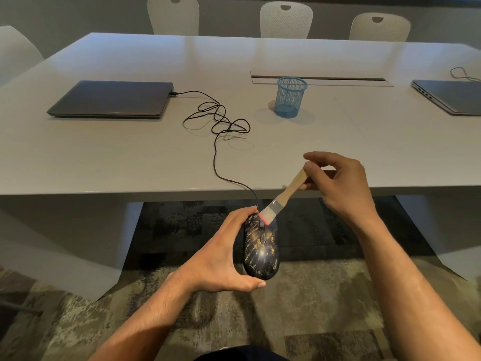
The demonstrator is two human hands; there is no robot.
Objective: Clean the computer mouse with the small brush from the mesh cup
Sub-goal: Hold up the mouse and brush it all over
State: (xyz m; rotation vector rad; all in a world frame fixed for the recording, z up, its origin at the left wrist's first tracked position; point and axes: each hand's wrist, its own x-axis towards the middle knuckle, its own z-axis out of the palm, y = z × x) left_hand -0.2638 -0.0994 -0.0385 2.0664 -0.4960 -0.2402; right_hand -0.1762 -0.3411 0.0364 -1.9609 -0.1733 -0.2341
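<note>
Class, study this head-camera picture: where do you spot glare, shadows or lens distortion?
Head view: a small bright glare spot on the glossy mouse; soft overlapping shadows around the mesh cup on the table; wide-angle bending curves the table's edges; the chairs' pale reflections sheen the far tabletop.

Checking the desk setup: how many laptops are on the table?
2. One closed laptop lies at the table's left, cable plugged in; another sits at the right edge, partly cut off. More could lie outside the view.

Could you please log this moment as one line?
left hand: holds mouse | right hand: brush on mouse front | cup: empty
</note>
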